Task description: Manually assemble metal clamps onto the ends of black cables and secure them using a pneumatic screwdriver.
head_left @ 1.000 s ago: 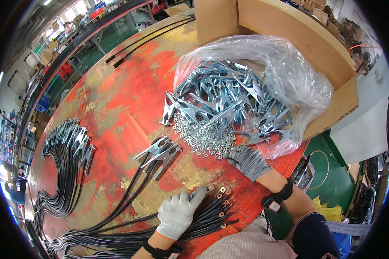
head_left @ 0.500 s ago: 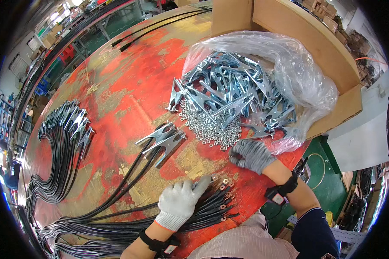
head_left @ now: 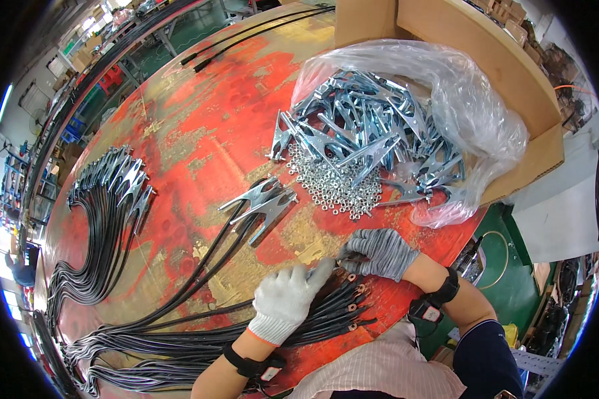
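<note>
My left hand (head_left: 287, 296), in a white knit glove, is closed around the end of a black cable that runs in from the left. My right hand (head_left: 379, 254), in a grey striped glove, has its fingertips pinched together against the left fingertips at that cable end. Whatever small thing the right fingers hold is hidden. Under and beside my left hand lies a bundle of black cables (head_left: 313, 326) with copper ring lugs (head_left: 353, 308) on their ends. Beyond the hands, two metal spring clamps (head_left: 267, 208) lie attached to cables.
A clear plastic bag (head_left: 476, 113) by a cardboard box (head_left: 486, 53) holds a heap of metal clamps (head_left: 373, 126). Loose nuts (head_left: 336, 189) spill before it. Cables with clamps attached (head_left: 116, 176) lie in a row at the left. Two black rods (head_left: 246, 40) lie at the far edge.
My right hand has moved left from beside the nuts to meet the left fingertips. My left hand stays by the cable ends. The whole view has shifted slightly.
</note>
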A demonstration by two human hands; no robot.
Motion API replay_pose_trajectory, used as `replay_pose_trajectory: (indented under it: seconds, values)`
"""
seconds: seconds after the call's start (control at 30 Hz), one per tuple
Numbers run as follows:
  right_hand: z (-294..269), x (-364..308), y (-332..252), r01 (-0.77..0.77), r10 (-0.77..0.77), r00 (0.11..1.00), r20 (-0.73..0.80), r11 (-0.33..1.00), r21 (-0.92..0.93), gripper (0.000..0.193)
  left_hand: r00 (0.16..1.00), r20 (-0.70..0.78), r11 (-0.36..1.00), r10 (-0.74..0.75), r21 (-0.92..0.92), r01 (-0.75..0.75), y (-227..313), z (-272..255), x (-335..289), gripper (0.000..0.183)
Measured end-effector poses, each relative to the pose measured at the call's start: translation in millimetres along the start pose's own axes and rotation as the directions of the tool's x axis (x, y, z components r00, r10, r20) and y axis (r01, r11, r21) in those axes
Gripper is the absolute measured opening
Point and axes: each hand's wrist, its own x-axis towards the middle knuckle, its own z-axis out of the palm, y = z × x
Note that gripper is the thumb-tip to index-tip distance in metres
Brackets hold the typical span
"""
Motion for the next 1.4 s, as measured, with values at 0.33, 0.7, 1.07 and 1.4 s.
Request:
replay_pose_trajectory:
  seconds: [0.33, 0.7, 1.07, 1.4]
  values:
    - [15.1, 2.2, 7.5, -0.016, 0.005, 0.993, -0.117, 0.996, -0.09, 0.036, 1.0, 0.015, 1.0, 0.022, -0.004, -0.022, 1.3, -0.7, 2.4, 0.043]
    - [-24.0, -21.7, -8.6, -0.211, 0.181, 0.941, 0.285, 0.974, 0.08, 0.044, 0.995, 0.097, 0.999, -0.016, -0.035, 0.019, -1.2, 0.2, 1.5, 0.054]
    - [-10.2, -39.9, 5.9, -0.141, 0.049, 0.974, 0.22, 0.895, 0.423, 0.031, 0.99, 0.13, 0.998, -0.051, -0.04, 0.057, -1.9, -11.4, 16.9, 0.05]
    - [-21.1, -67.3, 4.4, -0.226, 0.224, 0.974, 0.028, 0.961, 0.159, 0.039, 0.976, -0.043, 0.97, -0.212, 0.115, 0.215, -46.7, -10.0, 57.3, 0.049]
